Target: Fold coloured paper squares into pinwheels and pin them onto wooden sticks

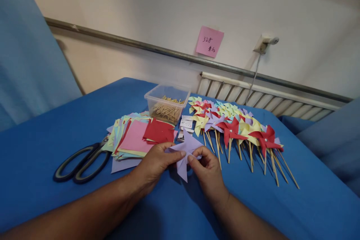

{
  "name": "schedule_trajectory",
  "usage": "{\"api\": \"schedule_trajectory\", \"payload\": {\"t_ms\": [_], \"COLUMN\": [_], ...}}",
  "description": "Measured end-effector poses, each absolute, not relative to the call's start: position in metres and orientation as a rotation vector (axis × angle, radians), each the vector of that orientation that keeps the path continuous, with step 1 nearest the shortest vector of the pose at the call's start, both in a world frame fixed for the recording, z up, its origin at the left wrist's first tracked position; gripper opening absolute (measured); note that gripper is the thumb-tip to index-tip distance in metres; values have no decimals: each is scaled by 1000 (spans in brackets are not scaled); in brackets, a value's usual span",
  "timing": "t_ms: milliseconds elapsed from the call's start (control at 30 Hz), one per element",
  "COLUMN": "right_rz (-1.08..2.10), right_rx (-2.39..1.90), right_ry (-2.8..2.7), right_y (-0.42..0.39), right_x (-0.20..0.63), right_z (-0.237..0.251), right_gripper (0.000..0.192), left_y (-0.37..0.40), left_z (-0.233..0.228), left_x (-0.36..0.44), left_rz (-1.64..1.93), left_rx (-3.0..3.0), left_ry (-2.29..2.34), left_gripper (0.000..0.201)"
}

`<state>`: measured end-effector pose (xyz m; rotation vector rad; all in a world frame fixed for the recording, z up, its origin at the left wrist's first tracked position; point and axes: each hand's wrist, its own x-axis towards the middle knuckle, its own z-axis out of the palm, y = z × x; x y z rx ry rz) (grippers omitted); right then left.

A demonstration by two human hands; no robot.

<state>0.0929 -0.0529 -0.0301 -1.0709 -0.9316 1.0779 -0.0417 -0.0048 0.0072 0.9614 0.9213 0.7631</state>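
Both hands hold a lilac paper pinwheel shape (pixel 186 149) just above the blue table cover (pixel 309 202). My left hand (pixel 157 163) pinches its left side between thumb and fingers. On the right side, my right hand (pixel 207 168) pinches the folded paper near its centre. The paper's points stick out above and below my fingers.
A stack of coloured paper squares (pixel 135 138) and black scissors (pixel 81 163) lie to the left. Behind stands a clear plastic box of wooden sticks (pixel 168 103). Several finished pinwheels on sticks (pixel 239 129) lie to the right. A pink note (pixel 209 41) hangs on the wall.
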Motion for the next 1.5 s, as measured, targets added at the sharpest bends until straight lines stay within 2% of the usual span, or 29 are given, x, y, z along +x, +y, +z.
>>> {"api": "schedule_trajectory", "payload": {"t_ms": [767, 1000, 1167, 1333, 1500], "right_rz": [1078, 1099, 967, 1380, 1502], "right_rx": [-1065, -1029, -998, -969, -983], "right_ry": [-890, -873, -729, -871, -1092], "right_y": [-53, -55, -47, -43, -50], "right_x": [92, 90, 104, 116, 114], "right_z": [-29, -30, -30, -26, -20], "right_gripper": [25, 24, 39, 39, 38], "left_y": [-5, -4, 0, 0, -3], "left_z": [6, 9, 17, 25, 23], "left_x": [-43, -43, -50, -56, -55], "left_rz": [746, 771, 674, 433, 381], "left_rx": [1007, 1018, 1053, 1178, 1353], "left_ry": [908, 938, 874, 884, 921], "left_gripper": [37, 30, 26, 9, 11]}}
